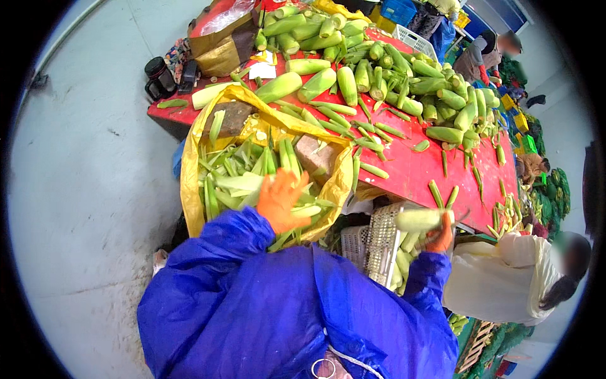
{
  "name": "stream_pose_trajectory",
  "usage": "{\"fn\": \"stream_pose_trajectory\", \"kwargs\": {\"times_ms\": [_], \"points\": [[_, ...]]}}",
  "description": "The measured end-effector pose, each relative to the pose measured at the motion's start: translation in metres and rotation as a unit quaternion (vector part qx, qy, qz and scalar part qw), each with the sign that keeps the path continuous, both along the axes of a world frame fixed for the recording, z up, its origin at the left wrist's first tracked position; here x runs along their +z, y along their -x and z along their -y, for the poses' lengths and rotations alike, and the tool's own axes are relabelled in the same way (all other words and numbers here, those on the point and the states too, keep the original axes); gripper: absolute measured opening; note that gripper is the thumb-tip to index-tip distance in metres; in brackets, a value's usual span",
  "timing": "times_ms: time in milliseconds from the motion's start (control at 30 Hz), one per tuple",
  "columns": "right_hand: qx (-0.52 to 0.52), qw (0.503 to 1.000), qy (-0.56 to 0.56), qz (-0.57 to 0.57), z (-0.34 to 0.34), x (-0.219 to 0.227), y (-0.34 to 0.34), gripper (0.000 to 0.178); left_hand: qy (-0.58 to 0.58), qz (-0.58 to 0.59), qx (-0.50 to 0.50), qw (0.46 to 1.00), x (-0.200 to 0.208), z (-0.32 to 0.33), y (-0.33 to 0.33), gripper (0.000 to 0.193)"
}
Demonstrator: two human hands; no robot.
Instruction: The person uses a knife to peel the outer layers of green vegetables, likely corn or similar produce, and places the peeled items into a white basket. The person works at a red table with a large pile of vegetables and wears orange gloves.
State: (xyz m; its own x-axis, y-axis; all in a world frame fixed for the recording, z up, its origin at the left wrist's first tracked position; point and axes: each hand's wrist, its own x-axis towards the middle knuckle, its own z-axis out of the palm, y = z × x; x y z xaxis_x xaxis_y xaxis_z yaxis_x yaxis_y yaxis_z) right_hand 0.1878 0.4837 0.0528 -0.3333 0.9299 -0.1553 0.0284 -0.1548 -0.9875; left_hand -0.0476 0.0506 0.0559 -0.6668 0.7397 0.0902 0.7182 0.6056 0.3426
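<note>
My left hand (282, 201), in an orange glove, is spread over loose green corn husks (240, 165) with nothing held in it. The husks fill a yellow bag (191, 180) that hangs open at the table's edge. In my right hand (441, 235), also orange-gloved, is a pale, husked-down ear of corn (416, 220), held level. A thin dark strip beside that hand is too blurred to name. Below the ear stands a white slatted crate (382, 243) with several peeled ears of corn (403, 262) in it.
A large heap of corn in husk (435, 88) covers the back of the red table (410, 161), with trimmed stalk pieces strewn before it. Two bricks (315, 153) weigh on the bag's rim. A black flask (160, 77) stands left. A person in white (505, 271) is close on the right.
</note>
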Motion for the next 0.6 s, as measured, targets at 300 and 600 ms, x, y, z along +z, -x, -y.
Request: {"fn": "stream_pose_trajectory", "kwargs": {"times_ms": [300, 600], "points": [[-0.129, 0.907, 0.013, 0.4, -0.065, -0.075, -0.156, 0.047, 0.273, 0.047, 0.161, 0.947, -0.114, 0.046, 0.098, 0.082], [0.152, 0.915, -0.072, 0.368, -0.01, 0.033, 0.044, 0.058, 0.331, 0.097, 0.275, 0.898, -0.158, 0.011, 0.108, 0.093]]}}
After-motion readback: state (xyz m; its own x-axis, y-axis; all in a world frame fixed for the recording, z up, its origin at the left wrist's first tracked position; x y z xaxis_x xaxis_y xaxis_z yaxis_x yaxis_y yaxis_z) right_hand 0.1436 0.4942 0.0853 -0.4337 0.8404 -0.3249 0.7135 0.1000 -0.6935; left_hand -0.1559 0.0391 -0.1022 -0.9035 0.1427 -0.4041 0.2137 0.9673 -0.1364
